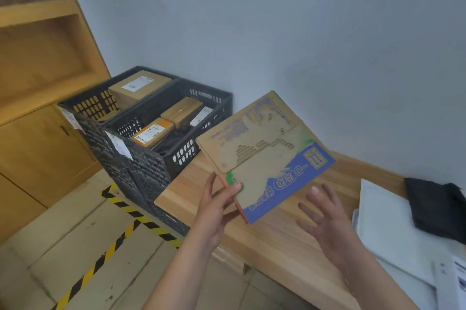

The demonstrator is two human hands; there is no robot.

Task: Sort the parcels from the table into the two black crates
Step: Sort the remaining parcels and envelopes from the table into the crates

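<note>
My left hand (218,205) pinches the near corner of a flat cardboard parcel (264,155) with blue and green print, held tilted above the wooden table (277,241). My right hand (325,219) hovers open beside the parcel's lower right edge, fingers spread, not touching it. Two black crates stand side by side left of the table. The far crate (100,100) holds a large brown box (140,86) with a white label. The near crate (156,166) holds several small brown and orange boxes (181,110).
White padded mailers (393,231) and a black bag (438,208) lie on the table at the right. A wooden cabinet (37,70) stands at the left. Yellow-black hazard tape (118,239) crosses the cardboard-covered floor. The grey wall is close behind.
</note>
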